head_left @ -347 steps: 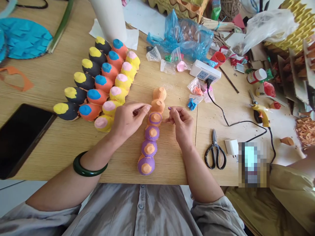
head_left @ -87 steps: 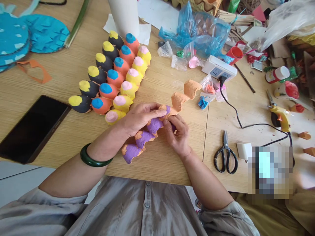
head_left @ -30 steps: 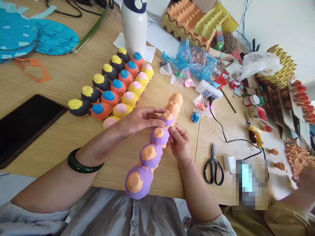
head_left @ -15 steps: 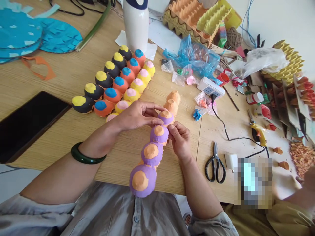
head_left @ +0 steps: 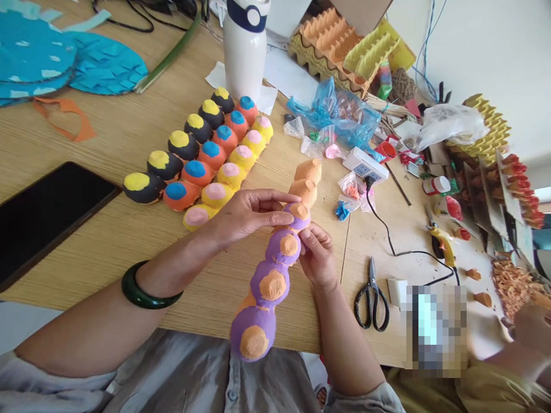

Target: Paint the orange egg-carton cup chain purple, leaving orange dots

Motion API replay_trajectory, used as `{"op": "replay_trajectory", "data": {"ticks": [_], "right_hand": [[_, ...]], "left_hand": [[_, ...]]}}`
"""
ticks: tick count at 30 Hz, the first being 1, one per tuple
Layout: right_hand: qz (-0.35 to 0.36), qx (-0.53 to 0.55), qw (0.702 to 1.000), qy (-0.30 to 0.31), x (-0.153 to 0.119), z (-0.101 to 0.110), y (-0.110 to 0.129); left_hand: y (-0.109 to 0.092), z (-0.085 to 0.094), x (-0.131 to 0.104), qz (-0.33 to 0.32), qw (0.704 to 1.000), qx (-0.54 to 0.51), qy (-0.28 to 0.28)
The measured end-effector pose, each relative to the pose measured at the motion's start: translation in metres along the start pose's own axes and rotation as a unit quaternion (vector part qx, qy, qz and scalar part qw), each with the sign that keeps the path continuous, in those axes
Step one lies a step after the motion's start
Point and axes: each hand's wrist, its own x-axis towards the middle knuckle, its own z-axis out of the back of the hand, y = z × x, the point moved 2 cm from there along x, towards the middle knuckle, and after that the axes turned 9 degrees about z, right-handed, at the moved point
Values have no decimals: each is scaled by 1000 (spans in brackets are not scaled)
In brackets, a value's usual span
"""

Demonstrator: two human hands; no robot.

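Note:
A strip cut from an egg carton [head_left: 272, 285] slants up and away from me over the table edge. Purple clay covers its nearer cups around bare orange tops; the two farthest cups are plain orange. My left hand [head_left: 241, 213], a dark green bangle on its wrist, pinches the third cup from the far end, thumb and fingers on the purple clay. From the right, my right hand [head_left: 318, 255] grips the strip's side just below that cup; some of its fingertips are hidden behind. Beyond my left hand lie finished-looking rows of black-and-yellow [head_left: 183, 144], orange-and-blue [head_left: 210, 154] and yellow-and-pink cups [head_left: 230, 174].
A black phone-like slab [head_left: 51, 215] lies at left, scissors [head_left: 372, 298] at right. Past the strip are a power strip [head_left: 365, 165], clay packets, a blue plastic bag [head_left: 331, 112], a white bottle [head_left: 245, 54] and egg cartons [head_left: 331, 46]. Another person's hand [head_left: 531, 327] shows at far right.
The strip has rolled slightly, so its orange tops face more to the right. Both hands keep their hold and have shifted slightly; the whole view has moved a little.

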Motion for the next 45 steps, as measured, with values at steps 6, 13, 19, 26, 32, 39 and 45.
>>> {"op": "replay_trajectory", "data": {"ticks": [6,13,19,26,32,39,45], "right_hand": [[-16,-8,999,-39,1,8,-7],[-35,2,997,-75,-3,12,-4],[-21,3,999,-40,0,10,-4],[-28,-13,999,-26,1,8,-6],[-13,-5,999,-43,1,7,-1],[-27,23,999,12,1,1,-1],[-23,33,999,20,0,-1,-1]], "left_hand": [[1,-7,-5,-5,1000,-24,-11],[0,-7,-5,-8,999,-33,31],[4,-9,-3,13,998,-60,32],[8,-4,0,4,999,-42,16],[2,-2,-1,12,996,-65,54],[9,-5,2,28,995,-83,46],[9,-6,1,19,995,-89,29]]}}
